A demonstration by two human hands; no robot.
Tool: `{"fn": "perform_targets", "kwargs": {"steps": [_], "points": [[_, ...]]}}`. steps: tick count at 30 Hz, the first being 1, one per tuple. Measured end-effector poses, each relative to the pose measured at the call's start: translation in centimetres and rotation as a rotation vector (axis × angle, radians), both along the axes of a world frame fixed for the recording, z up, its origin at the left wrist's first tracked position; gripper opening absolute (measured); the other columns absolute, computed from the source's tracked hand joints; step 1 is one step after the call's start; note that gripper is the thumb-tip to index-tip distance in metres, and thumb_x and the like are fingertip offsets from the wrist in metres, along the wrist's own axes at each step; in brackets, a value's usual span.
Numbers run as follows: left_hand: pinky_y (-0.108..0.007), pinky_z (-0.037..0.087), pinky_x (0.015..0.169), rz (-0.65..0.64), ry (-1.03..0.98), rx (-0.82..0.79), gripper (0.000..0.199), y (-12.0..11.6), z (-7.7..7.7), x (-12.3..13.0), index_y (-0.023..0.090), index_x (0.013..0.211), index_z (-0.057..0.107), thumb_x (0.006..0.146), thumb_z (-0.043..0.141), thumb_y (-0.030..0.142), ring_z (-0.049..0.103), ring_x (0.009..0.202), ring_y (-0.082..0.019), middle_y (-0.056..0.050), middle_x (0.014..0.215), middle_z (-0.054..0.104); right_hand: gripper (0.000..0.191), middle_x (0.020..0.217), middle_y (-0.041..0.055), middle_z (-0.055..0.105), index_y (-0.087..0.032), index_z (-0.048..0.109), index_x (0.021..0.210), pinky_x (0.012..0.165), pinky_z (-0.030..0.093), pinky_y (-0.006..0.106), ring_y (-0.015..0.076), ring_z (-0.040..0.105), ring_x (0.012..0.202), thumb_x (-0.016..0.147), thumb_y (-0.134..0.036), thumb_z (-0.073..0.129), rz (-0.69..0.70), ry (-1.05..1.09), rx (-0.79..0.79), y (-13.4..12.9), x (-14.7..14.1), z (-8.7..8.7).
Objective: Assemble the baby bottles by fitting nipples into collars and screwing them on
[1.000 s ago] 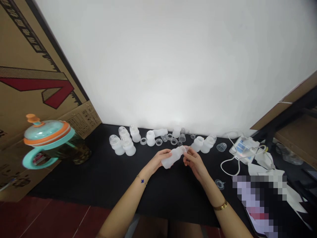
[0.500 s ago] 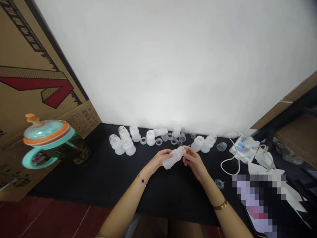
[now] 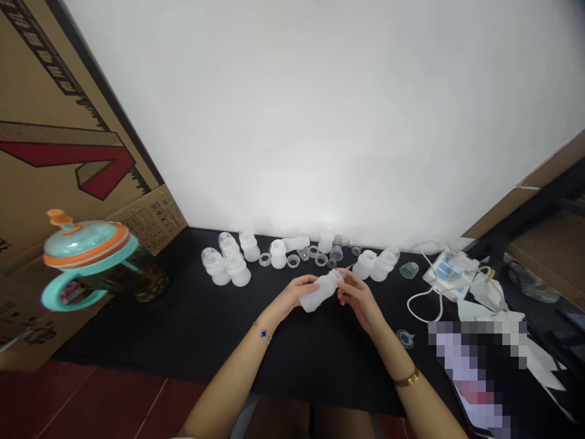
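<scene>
A white baby bottle lies tilted between my two hands above the black table. My left hand is wrapped round the bottle's body. At its neck, a clear collar and nipple sit against the opening, pinched by my right hand. Whether the collar is threaded on I cannot tell. Behind my hands stand an open bottle and another open bottle. Ring collars and clear nipples lie between them.
Capped bottles stand in a group at left, and one capped bottle at right. A clear cap, a loose nipple, a white cable and a phone lie rightward. A jug is far left.
Almost nothing differs. Both hands keep their hold at the bottle, with only a slight shift of the fingers and collar at its neck.
</scene>
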State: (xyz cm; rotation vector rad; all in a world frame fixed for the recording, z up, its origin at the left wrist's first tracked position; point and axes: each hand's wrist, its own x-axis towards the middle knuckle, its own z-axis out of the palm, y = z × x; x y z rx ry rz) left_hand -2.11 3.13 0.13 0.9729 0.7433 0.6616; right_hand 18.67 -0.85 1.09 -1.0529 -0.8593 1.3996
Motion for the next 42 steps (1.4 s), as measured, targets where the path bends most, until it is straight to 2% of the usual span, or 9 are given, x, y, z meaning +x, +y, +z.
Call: {"fn": "perform_targets", "kwargs": {"steps": [9,34,42], "points": [[-0.028,0.055,0.059,0.004,-0.004,-0.003,0.054,-0.04,0.19,0.07,0.014,0.112,0.067,0.072,0.082,0.048,0.069,0.072,-0.02,-0.008,0.092,0.07,0.039,0.1,0.003,0.069,-0.025,0.077,0.108,0.05,0.042,0.025,0.011,0.055,0.061,0.07,-0.031,0.085,-0.002,-0.008,0.008,-0.04,-0.01,0.04],[-0.028,0.057,0.06,-0.004,-0.067,-0.021,0.051,-0.05,0.15,-0.02,0.014,0.111,0.067,0.074,0.082,0.045,0.072,0.074,-0.022,-0.011,0.095,0.072,0.042,0.095,0.0042,0.071,-0.024,0.076,0.11,0.049,0.044,0.025,0.013,0.06,0.062,0.069,-0.033,0.086,0.016,-0.019,0.006,-0.08,0.03,0.24],[-0.031,0.06,0.059,-0.002,-0.095,-0.084,0.052,0.0,0.08,0.03,0.013,0.112,0.065,0.075,0.081,0.046,0.072,0.073,-0.023,-0.013,0.097,0.071,0.043,0.098,0.0047,0.072,-0.024,0.076,0.112,0.05,0.045,0.024,0.0132,0.062,0.063,0.071,-0.032,0.086,0.031,-0.009,0.013,-0.08,0.11,0.24]]}}
